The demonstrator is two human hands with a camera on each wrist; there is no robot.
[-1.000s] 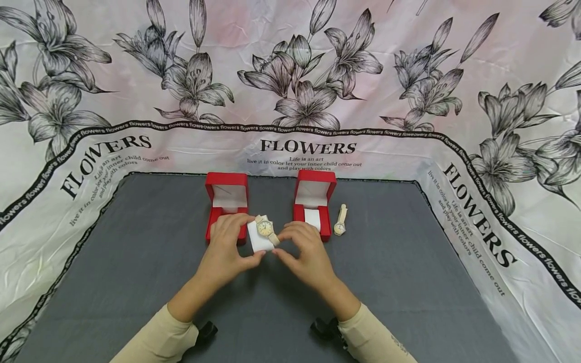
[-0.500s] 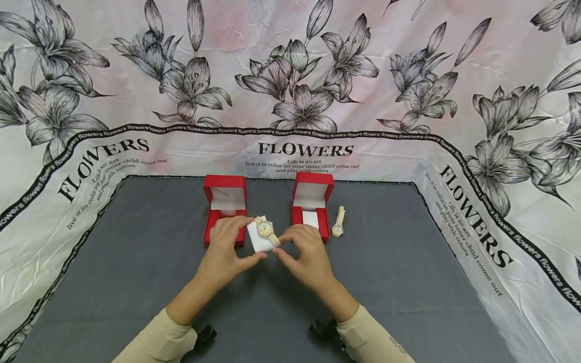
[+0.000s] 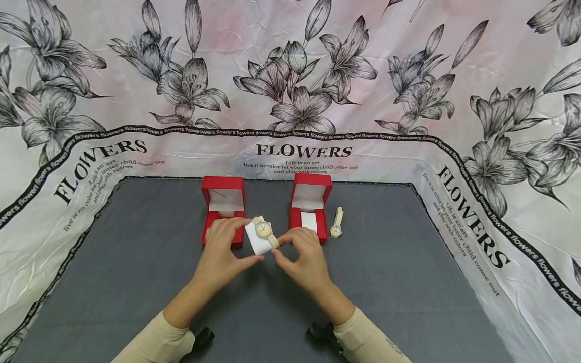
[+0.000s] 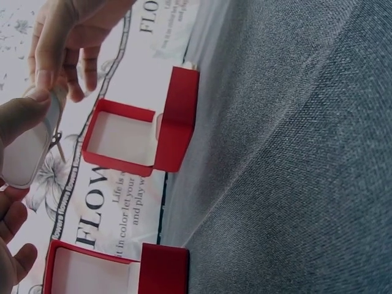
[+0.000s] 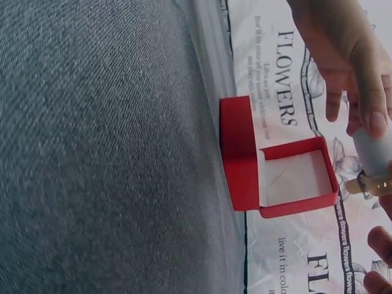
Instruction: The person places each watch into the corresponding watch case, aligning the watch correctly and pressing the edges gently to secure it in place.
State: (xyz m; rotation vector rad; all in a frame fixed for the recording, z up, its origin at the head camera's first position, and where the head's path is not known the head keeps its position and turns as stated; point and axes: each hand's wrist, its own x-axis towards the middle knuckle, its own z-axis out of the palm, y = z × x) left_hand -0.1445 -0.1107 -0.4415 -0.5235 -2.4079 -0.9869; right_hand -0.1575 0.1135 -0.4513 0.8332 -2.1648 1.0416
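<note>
In the head view, a wristwatch (image 3: 263, 230) with a cream strap and round dial lies around a white watch cushion (image 3: 256, 243), held tilted above the table. My left hand (image 3: 219, 252) grips the cushion from the left, fingers at its top corner, thumb at its lower edge. From the other side, my right hand (image 3: 307, 259) pinches the strap end at the cushion's right edge. The strap's buckle (image 5: 361, 182) hangs at the cushion's underside in the right wrist view. Behind my left hand stands an open red box (image 3: 222, 204), its inside partly hidden.
A second open red box (image 3: 311, 206) stands behind my right hand with a white cushion (image 3: 309, 221) inside. Another cream-strapped watch (image 3: 337, 223) lies right of it on the grey cloth (image 3: 390, 282). A flower-printed sheet (image 3: 204, 151) rises behind the table.
The whole head view shifts slightly down and left. Both hands keep the watch and cushion nearly still between them; the boxes and second watch stay in place.
</note>
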